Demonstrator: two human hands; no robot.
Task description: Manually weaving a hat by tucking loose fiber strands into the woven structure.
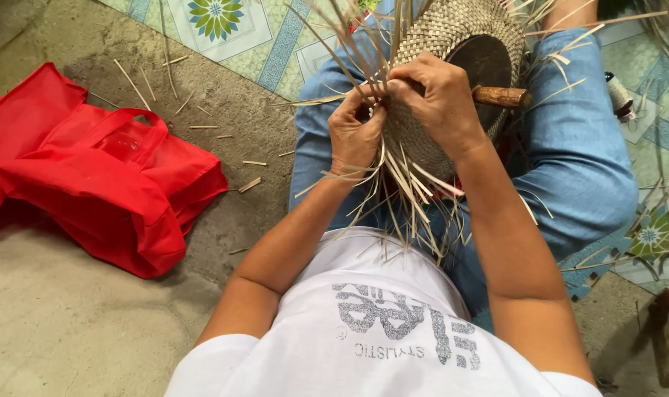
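Fingers (371, 94) of both hands pinch together on thin pale straw strips (404, 180) at the edge of a half-woven basket (452, 29) resting on the person's lap. The left hand (354, 132) curls shut around a bundle of strips just below the weave; the right hand (441, 99) presses over the woven wall, fingertips closed on strips where the two hands meet. Loose strip ends fan out above and below the hands, over blue jeans (591, 169). A brown wooden handle (502, 96) juts from behind the right hand. The person sits on a patterned floor mat (224, 29) laid over bare concrete floor (55, 323). A red cloth bag (106, 184) lies well apart to the left, with cut straw bits (250, 184) scattered between.
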